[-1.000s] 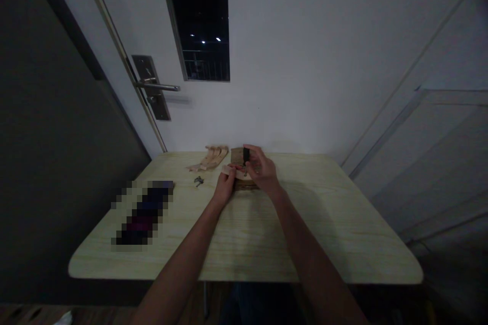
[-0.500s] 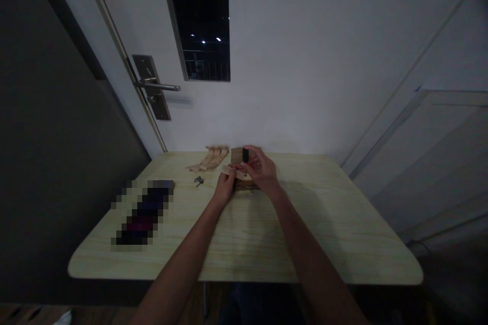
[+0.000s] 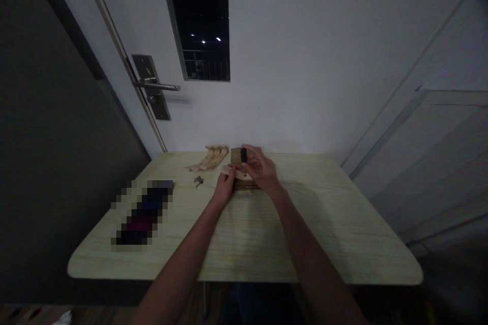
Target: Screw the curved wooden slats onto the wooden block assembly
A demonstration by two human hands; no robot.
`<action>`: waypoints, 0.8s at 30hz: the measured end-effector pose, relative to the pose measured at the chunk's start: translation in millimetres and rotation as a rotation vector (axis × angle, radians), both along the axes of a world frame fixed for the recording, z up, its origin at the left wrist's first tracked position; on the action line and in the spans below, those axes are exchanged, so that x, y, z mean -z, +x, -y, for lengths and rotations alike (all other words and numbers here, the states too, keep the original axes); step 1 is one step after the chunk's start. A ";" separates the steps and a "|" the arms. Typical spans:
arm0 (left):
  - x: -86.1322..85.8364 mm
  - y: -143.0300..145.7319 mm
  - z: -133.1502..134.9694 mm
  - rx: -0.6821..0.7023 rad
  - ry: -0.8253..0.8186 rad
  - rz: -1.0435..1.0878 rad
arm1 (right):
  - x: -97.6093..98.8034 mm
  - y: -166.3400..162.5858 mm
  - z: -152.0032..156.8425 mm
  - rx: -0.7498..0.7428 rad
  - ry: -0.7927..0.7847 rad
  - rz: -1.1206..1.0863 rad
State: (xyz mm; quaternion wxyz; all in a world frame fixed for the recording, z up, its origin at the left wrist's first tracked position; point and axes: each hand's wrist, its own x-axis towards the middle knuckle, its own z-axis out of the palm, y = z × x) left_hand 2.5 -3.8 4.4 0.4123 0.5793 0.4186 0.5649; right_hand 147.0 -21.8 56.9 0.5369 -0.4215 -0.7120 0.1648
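My right hand [image 3: 263,170] is closed around the black handle of a small screwdriver [image 3: 244,155], which stands nearly upright, its lower end at a pale wooden piece [image 3: 241,175]. From the left, my left hand [image 3: 225,184] pinches this pale piece. Beneath both hands lies a brown slatted wooden thing [image 3: 248,186]; its exact kind is hard to make out in the dim light. The contact between screwdriver tip and wood is partly hidden by my fingers.
Several curved pale wooden pieces [image 3: 214,157] lie behind my left hand. A small heap of metal screws [image 3: 199,181] sits nearer. A dark pixelated object [image 3: 145,213] is on the left of the table [image 3: 259,254]. A white door with a handle [image 3: 160,86] stands behind.
The screwdriver's handle has shifted slightly left, with the fingers of my right hand moving around it. My left hand and the pale wooden piece stay where they were.
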 end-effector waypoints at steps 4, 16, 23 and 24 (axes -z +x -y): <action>0.5 0.1 0.1 0.002 0.014 -0.004 | 0.7 -1.1 -0.4 0.035 0.049 0.045; 0.3 0.5 0.9 -0.001 0.012 0.009 | 2.4 1.8 1.9 -0.004 -0.012 0.047; -2.3 1.6 1.7 0.014 -0.008 0.008 | 1.7 -1.0 1.6 0.096 0.032 0.082; -3.0 1.4 2.4 0.006 -0.016 0.005 | 1.6 -1.3 1.5 0.102 0.033 0.086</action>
